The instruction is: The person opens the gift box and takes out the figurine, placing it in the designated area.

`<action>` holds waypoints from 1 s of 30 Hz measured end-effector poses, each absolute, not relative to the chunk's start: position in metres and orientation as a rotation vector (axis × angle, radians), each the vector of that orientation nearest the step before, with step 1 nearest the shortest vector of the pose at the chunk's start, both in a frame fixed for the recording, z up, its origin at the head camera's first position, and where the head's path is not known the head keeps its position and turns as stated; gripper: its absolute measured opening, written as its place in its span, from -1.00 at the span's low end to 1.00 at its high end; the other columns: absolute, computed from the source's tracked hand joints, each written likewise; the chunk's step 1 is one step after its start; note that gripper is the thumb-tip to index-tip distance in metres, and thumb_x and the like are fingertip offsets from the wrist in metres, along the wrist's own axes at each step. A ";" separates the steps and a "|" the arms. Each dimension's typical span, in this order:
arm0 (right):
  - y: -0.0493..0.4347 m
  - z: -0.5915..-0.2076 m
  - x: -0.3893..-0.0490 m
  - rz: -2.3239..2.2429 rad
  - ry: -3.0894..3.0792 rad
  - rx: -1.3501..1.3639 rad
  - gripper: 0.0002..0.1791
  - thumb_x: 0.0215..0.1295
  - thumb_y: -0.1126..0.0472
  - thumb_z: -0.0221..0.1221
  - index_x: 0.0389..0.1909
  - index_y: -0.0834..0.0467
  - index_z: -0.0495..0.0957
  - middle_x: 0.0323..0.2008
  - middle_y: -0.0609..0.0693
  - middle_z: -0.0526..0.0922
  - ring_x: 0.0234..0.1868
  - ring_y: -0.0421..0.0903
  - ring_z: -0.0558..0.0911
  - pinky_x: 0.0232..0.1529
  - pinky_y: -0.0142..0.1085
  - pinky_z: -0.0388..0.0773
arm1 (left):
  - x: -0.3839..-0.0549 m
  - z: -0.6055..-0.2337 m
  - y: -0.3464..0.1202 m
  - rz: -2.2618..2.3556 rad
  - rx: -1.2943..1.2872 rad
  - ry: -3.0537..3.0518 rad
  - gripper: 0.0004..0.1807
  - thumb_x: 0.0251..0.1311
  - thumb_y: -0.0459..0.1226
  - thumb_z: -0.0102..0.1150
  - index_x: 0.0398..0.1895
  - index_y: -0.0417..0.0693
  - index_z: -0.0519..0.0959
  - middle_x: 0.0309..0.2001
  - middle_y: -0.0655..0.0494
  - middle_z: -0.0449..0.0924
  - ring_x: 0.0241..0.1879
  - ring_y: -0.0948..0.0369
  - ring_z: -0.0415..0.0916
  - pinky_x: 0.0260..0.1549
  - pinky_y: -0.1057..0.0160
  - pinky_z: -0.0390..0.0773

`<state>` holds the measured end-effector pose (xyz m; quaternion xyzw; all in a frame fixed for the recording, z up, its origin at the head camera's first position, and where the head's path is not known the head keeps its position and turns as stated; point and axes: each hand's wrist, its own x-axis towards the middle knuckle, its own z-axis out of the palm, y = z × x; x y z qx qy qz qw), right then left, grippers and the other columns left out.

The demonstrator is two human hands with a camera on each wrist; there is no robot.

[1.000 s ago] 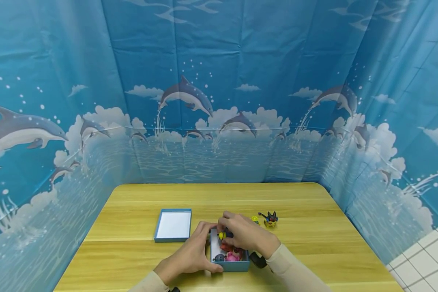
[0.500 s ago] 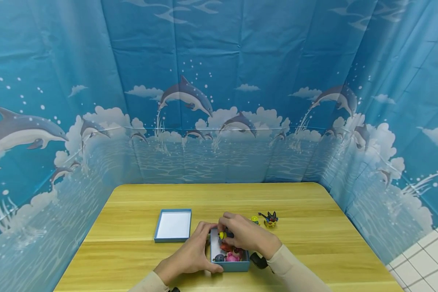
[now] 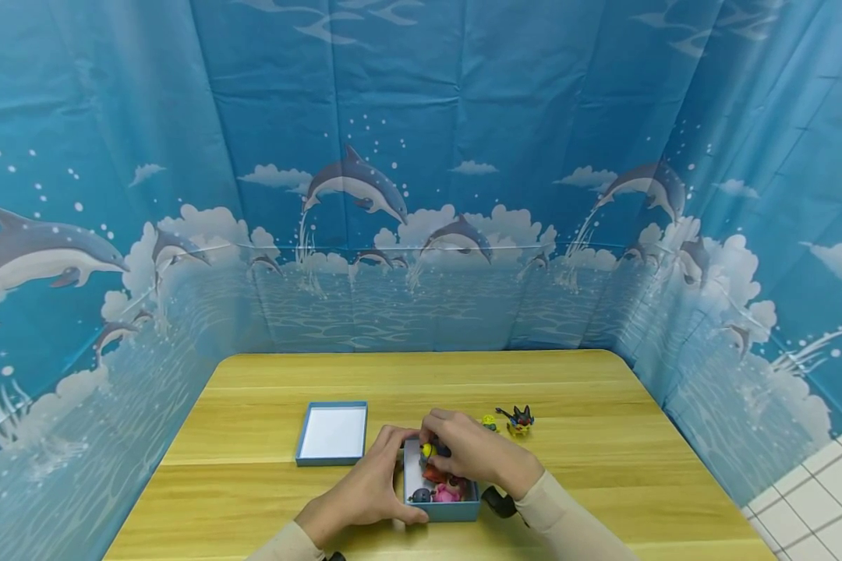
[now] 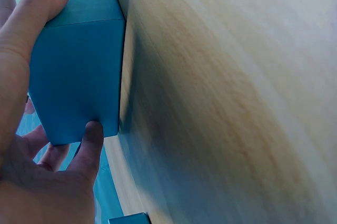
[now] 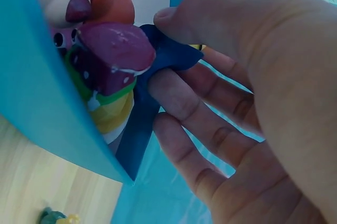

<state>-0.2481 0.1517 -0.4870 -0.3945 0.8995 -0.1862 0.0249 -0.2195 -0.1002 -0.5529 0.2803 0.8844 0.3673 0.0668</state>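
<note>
In the head view my left hand [image 3: 368,487] grips the blue box [image 3: 452,512] from its left side, thumb at the near wall and fingers at the far end. My right hand [image 3: 480,452] reaches over the far right part of the box and pinches a small figurine [image 3: 429,450] with a yellow top. Its dark blue cape-like part [image 5: 168,52] shows between thumb and fingers in the right wrist view. Inside the box lie a pink figurine [image 3: 447,492], a round grey one [image 3: 421,495], an orange one [image 5: 113,8] and a dark red-topped one [image 5: 116,50].
A shallow blue lid [image 3: 333,465] with a white inside lies to the left of the box on the wooden table [image 3: 252,436]. Right of the box stand a black-eared toy figure [image 3: 521,421] and a small yellow-green one [image 3: 489,422]. A dolphin-print curtain [image 3: 421,304] surrounds the table.
The yellow-topped figurine in my right hand has turned slightly, its top shifting a little up in view. The box and my left hand stay in place.
</note>
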 end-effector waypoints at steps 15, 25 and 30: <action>0.154 -0.489 -0.248 -0.641 2.765 -1.249 -0.75 0.56 0.32 0.50 0.13 0.12 0.70 0.07 -0.03 0.80 -0.02 -0.12 0.81 -0.01 -0.37 0.77 | -0.220 -0.553 -0.101 1.111 0.841 2.666 0.33 0.06 0.31 0.82 0.82 0.21 0.25 0.62 0.03 0.35 0.46 0.13 0.51 0.52 -0.08 0.65; 0.156 -0.487 -0.246 -0.666 2.752 -1.248 -0.76 0.59 0.34 0.46 0.17 0.16 0.72 0.09 -0.01 0.82 -0.01 -0.17 0.81 0.01 -0.35 0.79 | -0.219 -0.553 -0.101 1.107 0.844 2.670 0.32 0.06 0.31 0.82 0.81 0.22 0.25 0.60 0.07 0.35 0.44 0.15 0.51 0.50 -0.05 0.66; 0.157 -0.485 -0.244 -0.680 2.747 -1.246 -0.75 0.61 0.34 0.45 0.20 0.18 0.73 0.11 0.00 0.84 0.02 -0.21 0.81 0.04 -0.34 0.80 | -0.219 -0.553 -0.101 1.111 0.845 2.666 0.31 0.07 0.30 0.83 0.81 0.24 0.26 0.60 0.09 0.34 0.45 0.15 0.51 0.49 -0.04 0.66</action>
